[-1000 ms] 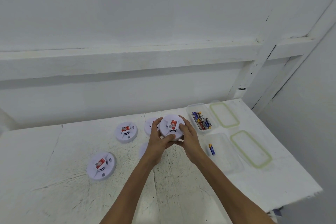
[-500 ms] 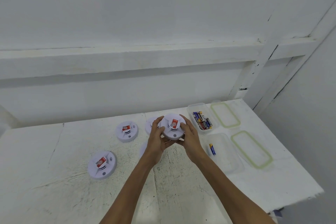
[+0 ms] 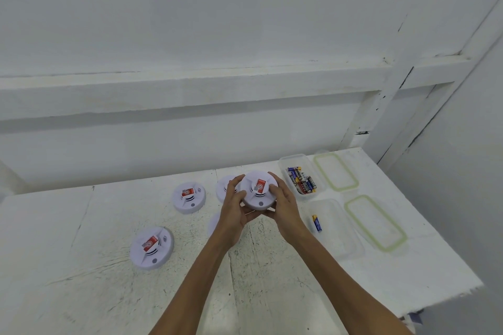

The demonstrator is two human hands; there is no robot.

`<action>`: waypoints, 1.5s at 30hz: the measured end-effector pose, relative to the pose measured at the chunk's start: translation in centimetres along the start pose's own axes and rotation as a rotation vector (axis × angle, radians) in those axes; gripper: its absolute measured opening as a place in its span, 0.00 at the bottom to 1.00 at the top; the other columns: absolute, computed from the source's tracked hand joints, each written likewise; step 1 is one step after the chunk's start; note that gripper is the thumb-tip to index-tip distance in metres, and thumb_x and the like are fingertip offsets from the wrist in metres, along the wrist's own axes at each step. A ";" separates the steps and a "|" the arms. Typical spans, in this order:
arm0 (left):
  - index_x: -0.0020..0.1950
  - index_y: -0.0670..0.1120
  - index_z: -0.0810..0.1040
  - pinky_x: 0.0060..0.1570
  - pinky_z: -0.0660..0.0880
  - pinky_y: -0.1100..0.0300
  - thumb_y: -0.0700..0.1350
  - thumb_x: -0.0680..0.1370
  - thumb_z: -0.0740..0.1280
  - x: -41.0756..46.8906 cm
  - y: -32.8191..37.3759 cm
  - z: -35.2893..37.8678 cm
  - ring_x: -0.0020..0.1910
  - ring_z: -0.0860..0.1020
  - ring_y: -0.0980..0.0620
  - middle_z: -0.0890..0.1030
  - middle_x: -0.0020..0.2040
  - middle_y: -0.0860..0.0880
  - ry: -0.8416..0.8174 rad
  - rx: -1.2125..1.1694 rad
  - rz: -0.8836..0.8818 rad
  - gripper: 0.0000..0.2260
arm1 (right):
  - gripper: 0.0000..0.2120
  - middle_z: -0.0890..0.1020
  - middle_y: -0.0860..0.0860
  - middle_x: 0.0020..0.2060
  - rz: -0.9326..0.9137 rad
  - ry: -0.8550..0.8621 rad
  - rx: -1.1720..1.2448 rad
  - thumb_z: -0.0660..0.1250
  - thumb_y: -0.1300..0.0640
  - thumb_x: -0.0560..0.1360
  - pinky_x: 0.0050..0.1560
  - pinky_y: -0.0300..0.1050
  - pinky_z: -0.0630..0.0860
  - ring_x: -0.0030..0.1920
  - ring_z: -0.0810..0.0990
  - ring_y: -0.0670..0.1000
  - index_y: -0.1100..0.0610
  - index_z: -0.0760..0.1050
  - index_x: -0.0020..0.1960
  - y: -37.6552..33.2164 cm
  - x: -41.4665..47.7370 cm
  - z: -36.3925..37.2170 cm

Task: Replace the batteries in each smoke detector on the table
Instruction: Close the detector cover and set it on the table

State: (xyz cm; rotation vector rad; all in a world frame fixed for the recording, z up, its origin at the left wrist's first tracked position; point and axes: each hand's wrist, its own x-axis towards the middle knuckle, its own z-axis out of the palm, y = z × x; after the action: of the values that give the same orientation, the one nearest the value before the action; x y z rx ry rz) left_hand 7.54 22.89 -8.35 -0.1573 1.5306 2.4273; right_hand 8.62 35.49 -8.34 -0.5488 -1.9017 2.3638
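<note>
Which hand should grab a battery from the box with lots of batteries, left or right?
Probably the right hand: the box of batteries lies just beside it, while the left hand grips the smoke detector on the far side.

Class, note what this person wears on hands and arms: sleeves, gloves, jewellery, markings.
Nothing worn shows. The left hand and right hand are ungloved, without rings, watch or bracelet. Both forearms are uncovered to the picture's lower edge; no sleeve or marking shows.

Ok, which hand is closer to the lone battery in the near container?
Right. The right hand grips the held detector just left of the battery; the left hand grips its far side.
</note>
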 end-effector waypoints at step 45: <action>0.74 0.48 0.70 0.49 0.83 0.46 0.39 0.86 0.58 0.5 -0.6 -0.6 0.58 0.84 0.42 0.81 0.66 0.44 -0.001 -0.012 0.001 0.16 | 0.16 0.82 0.50 0.61 -0.011 0.007 0.015 0.60 0.56 0.83 0.45 0.46 0.83 0.59 0.82 0.53 0.48 0.74 0.69 -0.6 -0.7 0.3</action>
State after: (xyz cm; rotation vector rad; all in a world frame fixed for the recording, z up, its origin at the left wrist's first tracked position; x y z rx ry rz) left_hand 7.17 22.73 -9.25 -0.1568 1.5162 2.4376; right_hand 9.07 35.20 -7.57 -0.5428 -1.8778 2.3644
